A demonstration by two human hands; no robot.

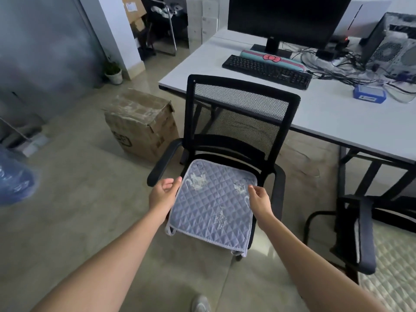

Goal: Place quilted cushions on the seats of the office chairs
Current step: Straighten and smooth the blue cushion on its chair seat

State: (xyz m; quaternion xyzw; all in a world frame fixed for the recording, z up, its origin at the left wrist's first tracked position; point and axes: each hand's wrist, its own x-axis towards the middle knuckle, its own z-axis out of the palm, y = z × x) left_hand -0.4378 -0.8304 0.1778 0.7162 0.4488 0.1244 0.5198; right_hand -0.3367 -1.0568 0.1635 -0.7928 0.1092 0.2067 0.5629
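Note:
A lilac quilted cushion (212,206) with pale printed figures lies flat on the seat of a black mesh-backed office chair (238,109) in front of me. My left hand (163,193) hovers at the cushion's left edge, fingers apart, holding nothing. At the cushion's right edge, my right hand (260,199) has its fingertips touching or just above the fabric, not clearly gripping. A second black chair (360,235) stands at the right, with a cream quilted cushion (391,266) showing on it.
A white desk (337,122) behind the chair holds a monitor (286,16), a keyboard (266,72), cables and a PC tower (396,46). A cardboard box (140,124) sits on the floor to the left, a small potted plant (113,72) beyond it. A blue water jug (13,179) is at far left.

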